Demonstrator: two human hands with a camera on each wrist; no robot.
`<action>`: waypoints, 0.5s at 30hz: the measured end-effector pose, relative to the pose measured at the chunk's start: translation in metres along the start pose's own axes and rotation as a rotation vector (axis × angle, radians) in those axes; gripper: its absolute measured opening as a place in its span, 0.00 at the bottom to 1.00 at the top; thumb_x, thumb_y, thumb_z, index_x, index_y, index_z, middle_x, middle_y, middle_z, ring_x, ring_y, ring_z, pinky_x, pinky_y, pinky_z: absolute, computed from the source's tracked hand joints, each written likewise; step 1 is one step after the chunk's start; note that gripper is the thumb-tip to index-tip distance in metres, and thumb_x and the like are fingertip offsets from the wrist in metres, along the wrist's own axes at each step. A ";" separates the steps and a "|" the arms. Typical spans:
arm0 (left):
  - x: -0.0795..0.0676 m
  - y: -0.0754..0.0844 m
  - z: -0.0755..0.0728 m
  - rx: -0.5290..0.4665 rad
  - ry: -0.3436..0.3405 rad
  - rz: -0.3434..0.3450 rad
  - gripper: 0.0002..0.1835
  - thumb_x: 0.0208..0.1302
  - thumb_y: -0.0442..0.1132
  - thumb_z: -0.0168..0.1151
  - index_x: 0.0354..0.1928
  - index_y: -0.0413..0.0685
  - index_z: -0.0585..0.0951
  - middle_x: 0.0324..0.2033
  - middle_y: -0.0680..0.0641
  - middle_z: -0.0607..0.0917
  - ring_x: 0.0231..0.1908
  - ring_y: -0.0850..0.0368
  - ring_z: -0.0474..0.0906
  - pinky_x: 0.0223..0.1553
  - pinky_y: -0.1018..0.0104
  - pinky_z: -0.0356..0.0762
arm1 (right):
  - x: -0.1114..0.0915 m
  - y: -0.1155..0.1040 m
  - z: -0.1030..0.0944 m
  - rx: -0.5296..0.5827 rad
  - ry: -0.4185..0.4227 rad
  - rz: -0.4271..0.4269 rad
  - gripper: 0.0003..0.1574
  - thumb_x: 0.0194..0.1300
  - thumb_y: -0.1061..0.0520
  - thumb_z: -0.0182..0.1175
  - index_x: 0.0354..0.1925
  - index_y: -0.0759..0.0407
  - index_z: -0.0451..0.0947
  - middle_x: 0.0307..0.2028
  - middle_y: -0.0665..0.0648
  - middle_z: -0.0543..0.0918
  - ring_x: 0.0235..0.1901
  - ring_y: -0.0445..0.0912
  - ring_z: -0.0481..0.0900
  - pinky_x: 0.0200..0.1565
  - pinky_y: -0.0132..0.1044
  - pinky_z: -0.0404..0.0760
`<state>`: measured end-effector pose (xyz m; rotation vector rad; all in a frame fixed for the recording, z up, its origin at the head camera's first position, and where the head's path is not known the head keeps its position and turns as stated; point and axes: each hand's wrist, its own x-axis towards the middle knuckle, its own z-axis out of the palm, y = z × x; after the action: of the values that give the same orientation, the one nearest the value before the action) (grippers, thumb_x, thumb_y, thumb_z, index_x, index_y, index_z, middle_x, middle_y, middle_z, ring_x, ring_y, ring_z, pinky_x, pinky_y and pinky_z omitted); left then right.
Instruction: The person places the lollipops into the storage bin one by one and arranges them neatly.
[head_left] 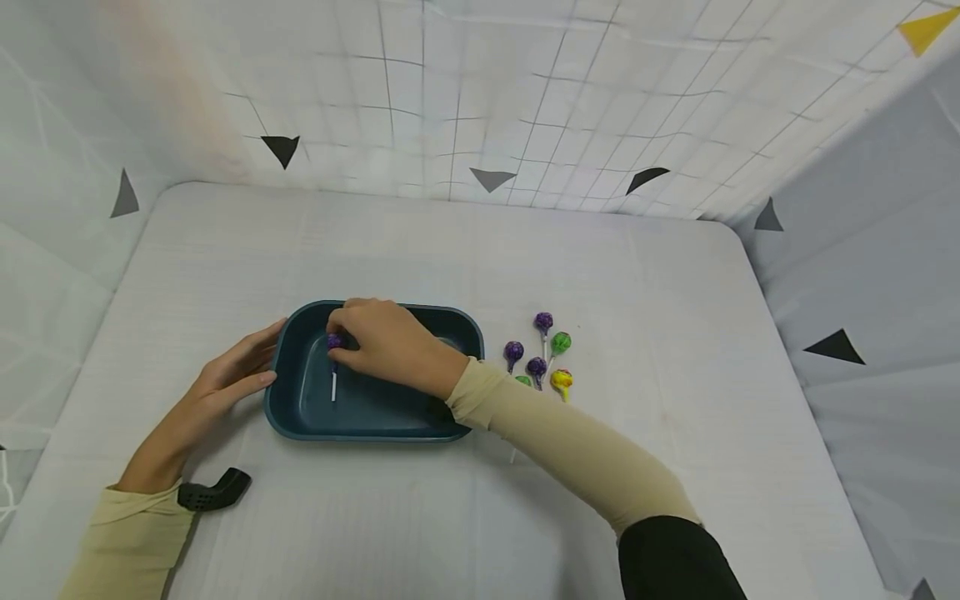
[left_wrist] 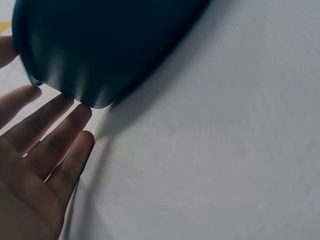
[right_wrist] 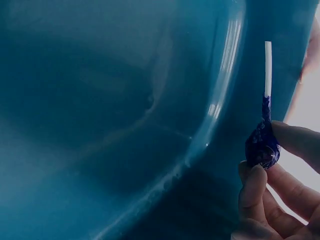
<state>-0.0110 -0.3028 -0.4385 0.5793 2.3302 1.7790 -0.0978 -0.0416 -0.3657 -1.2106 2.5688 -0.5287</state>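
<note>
My right hand (head_left: 390, 340) pinches a purple-wrapped lollipop (right_wrist: 262, 147) by its round head, over the left part of a dark teal tray (head_left: 375, 437). The lollipop's white stick (right_wrist: 268, 67) points away from the fingers, toward the near side of the tray in the head view. My left hand (head_left: 225, 375) rests at the tray's left end, its fingers extended. In the left wrist view those fingertips (left_wrist: 82, 112) lie right at the tray's outer wall.
Right of the tray lie several wrapped lollipops: purple ones (head_left: 543, 321), a green one (head_left: 561, 342) and a yellow one (head_left: 561, 381). My right sleeve (head_left: 570, 450) hides part of that group. White curtains with dark triangles surround the white-covered table (head_left: 600, 267).
</note>
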 end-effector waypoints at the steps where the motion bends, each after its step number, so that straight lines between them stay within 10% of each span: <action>1: 0.000 0.000 0.000 -0.002 -0.001 0.002 0.35 0.76 0.23 0.47 0.82 0.43 0.55 0.79 0.56 0.62 0.72 0.75 0.63 0.67 0.85 0.62 | 0.001 0.000 0.002 -0.004 0.001 -0.001 0.17 0.74 0.46 0.64 0.54 0.51 0.84 0.46 0.47 0.85 0.38 0.35 0.77 0.41 0.25 0.79; 15: 0.000 0.001 0.000 0.001 -0.005 -0.001 0.35 0.76 0.23 0.46 0.82 0.44 0.55 0.79 0.57 0.62 0.72 0.75 0.63 0.67 0.85 0.62 | 0.015 -0.006 0.015 -0.065 -0.001 0.008 0.17 0.74 0.45 0.63 0.54 0.50 0.83 0.45 0.47 0.84 0.36 0.35 0.78 0.36 0.26 0.78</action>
<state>-0.0107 -0.3026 -0.4374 0.5818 2.3273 1.7738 -0.0971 -0.0601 -0.3778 -1.2209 2.6076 -0.4465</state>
